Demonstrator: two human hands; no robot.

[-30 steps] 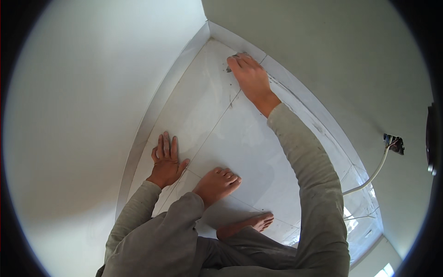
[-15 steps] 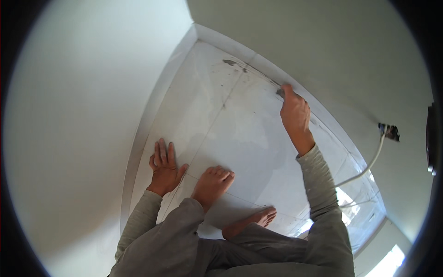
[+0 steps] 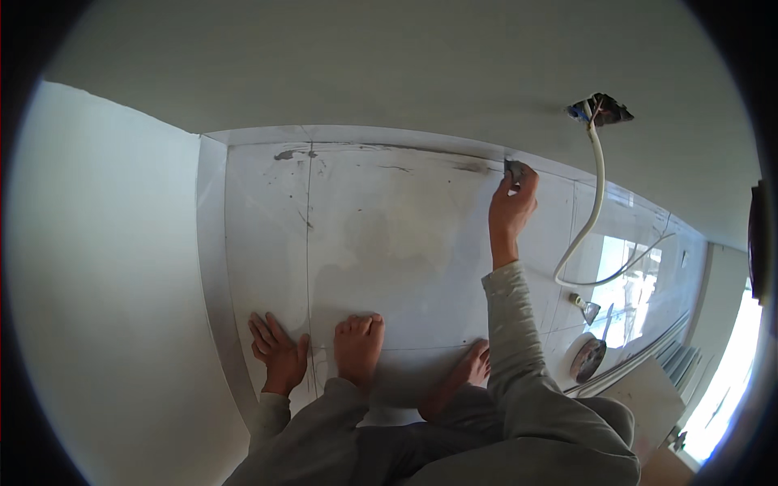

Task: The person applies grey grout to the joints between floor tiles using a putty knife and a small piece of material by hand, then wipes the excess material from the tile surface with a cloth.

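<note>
My right hand [image 3: 510,212] pinches a small dark grey piece [image 3: 514,169] against the joint where the white floor tiles [image 3: 405,275] meet the pale skirting [image 3: 365,136]. Fingers partly cover the piece, so its exact kind cannot be made out. Dark grey filler smears [image 3: 288,154] run along this joint, with spots and thin streaks on the tile around them. Near the left skirting [image 3: 215,211], my left hand [image 3: 281,356] lies flat on the floor, fingers spread, holding nothing. It rests beside my bare left foot [image 3: 359,344].
A white cable [image 3: 600,182] hangs from a wall opening [image 3: 601,109] and loops over the floor on the right. Beyond my right arm lie a scraper [image 3: 587,309] and a round container [image 3: 588,359] with a stick-like tool. Long strips [image 3: 673,356] and a board [image 3: 646,397] lie farther right.
My view has turned toward the right. My right hand has slid rightward along the joint with the grey piece, and a dark smear now shows behind it. The left hand stays flat on the floor.
</note>
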